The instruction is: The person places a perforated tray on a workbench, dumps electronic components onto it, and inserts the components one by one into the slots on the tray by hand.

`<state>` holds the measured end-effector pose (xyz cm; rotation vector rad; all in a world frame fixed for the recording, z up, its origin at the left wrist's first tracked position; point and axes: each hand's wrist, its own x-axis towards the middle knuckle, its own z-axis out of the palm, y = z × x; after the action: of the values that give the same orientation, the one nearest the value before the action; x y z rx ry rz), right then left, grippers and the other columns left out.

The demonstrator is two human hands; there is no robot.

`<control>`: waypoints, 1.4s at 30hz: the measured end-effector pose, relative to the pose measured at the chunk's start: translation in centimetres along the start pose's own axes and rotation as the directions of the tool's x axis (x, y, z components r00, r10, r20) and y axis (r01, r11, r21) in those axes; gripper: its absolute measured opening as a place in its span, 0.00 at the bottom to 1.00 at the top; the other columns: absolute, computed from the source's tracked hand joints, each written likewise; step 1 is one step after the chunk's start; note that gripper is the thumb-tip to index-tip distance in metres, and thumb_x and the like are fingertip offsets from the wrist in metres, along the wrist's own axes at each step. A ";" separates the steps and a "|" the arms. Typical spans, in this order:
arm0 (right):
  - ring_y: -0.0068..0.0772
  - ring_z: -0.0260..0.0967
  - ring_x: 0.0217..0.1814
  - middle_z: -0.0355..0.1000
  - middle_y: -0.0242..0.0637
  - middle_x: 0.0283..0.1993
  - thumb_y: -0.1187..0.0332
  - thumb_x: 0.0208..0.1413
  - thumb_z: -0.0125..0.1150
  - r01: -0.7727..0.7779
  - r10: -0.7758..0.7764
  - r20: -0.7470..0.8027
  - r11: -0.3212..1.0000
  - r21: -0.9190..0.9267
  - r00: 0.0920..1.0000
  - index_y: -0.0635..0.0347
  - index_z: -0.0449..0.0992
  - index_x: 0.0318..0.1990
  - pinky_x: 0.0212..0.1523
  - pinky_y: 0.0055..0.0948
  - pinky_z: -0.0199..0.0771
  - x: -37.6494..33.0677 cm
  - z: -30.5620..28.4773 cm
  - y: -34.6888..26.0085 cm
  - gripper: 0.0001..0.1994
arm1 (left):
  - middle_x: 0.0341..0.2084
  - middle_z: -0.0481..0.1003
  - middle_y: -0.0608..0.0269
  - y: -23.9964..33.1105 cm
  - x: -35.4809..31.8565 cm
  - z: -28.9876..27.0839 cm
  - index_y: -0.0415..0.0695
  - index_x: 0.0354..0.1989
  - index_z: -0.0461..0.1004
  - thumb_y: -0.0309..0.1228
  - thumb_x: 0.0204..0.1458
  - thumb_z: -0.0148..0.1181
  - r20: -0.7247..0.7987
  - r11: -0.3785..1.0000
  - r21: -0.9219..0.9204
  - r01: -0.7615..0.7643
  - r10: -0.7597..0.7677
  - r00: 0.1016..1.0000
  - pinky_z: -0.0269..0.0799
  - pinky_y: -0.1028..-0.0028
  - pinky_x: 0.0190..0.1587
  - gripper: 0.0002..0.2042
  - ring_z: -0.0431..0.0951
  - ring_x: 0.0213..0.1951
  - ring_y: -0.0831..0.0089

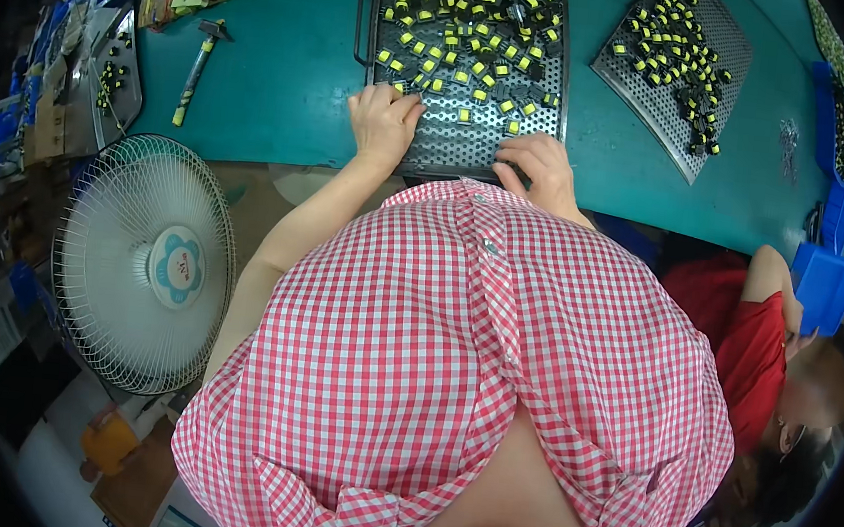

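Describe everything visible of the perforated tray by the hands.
The tray looks like grey metal, punched with round holes, with a rim and a bar handle at left. It lies on the green table, its far end cut off by the picture. Small black-and-yellow parts crowd its far portion, thinning toward the near end. The left hand and right hand are at its near end; contact is unclear.

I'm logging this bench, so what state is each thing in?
Left hand: curled, at the middle tray's left edge
Right hand: half-open, thumb apart
Middle tray: partly covered with parts
Right tray: askew, partly covered with parts
Hammer: lying flat
Fan: spinning or not, unclear
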<state>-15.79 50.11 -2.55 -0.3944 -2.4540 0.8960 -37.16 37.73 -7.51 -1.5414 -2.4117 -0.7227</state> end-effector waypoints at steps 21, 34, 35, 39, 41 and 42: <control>0.34 0.68 0.43 0.73 0.34 0.38 0.72 0.42 0.65 -0.050 0.051 0.037 0.998 -0.021 0.998 0.60 0.76 0.32 0.45 0.34 0.65 -0.3 -0.7 1.0 0.08 | 0.28 0.70 0.68 0.7 -1.6 -1.4 0.48 0.35 0.78 0.35 0.38 0.65 0.132 0.967 -0.087 -0.238 0.248 0.960 0.58 0.69 0.36 0.13 0.68 0.34 0.69; 0.32 0.67 0.40 0.72 0.30 0.36 0.69 0.39 0.66 -0.040 0.038 -0.022 0.998 -0.051 0.999 0.57 0.76 0.29 0.42 0.32 0.64 -0.6 0.3 1.5 0.08 | 0.29 0.72 0.62 1.4 -0.6 -0.5 0.44 0.30 0.76 0.31 0.37 0.67 0.249 0.975 -0.213 0.063 -0.009 0.968 0.63 0.66 0.42 0.10 0.70 0.36 0.61; 0.32 0.67 0.41 0.72 0.30 0.36 0.69 0.39 0.67 -0.041 0.040 -0.022 0.998 -0.055 0.999 0.57 0.76 0.29 0.42 0.32 0.64 -0.6 0.4 1.5 0.08 | 0.28 0.71 0.63 1.4 -0.6 -0.4 0.44 0.29 0.76 0.30 0.36 0.67 0.227 0.977 -0.209 0.051 -0.002 0.974 0.63 0.66 0.40 0.10 0.70 0.36 0.62; 0.33 0.67 0.41 0.72 0.30 0.36 0.69 0.39 0.66 -0.034 0.033 -0.020 0.998 -0.045 0.999 0.57 0.76 0.29 0.42 0.32 0.64 -0.4 0.8 1.5 0.08 | 0.27 0.71 0.63 1.6 -0.6 -0.5 0.44 0.27 0.73 0.29 0.34 0.67 0.216 0.975 -0.210 0.076 -0.030 0.976 0.62 0.65 0.38 0.11 0.70 0.35 0.61; 0.34 0.67 0.41 0.72 0.31 0.36 0.69 0.40 0.66 -0.019 0.018 -0.024 0.999 -0.042 1.000 0.57 0.76 0.29 0.43 0.33 0.64 0.1 0.9 1.4 0.07 | 0.27 0.71 0.62 1.8 -0.4 -0.6 0.44 0.26 0.72 0.28 0.34 0.67 0.213 0.972 -0.220 0.083 -0.035 0.976 0.63 0.65 0.38 0.10 0.70 0.35 0.61; 0.34 0.67 0.41 0.72 0.31 0.36 0.69 0.40 0.66 -0.019 0.019 -0.019 0.999 -0.043 1.000 0.57 0.76 0.29 0.43 0.33 0.64 0.3 0.9 1.2 0.07 | 0.26 0.71 0.62 1.8 -0.4 -0.6 0.44 0.26 0.71 0.28 0.35 0.67 0.211 0.970 -0.230 0.085 -0.036 0.977 0.64 0.65 0.38 0.10 0.71 0.35 0.61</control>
<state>-16.43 50.67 -3.87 -0.4398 -2.4603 0.8449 -35.43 37.75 -6.64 -1.7135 -2.6117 -0.9382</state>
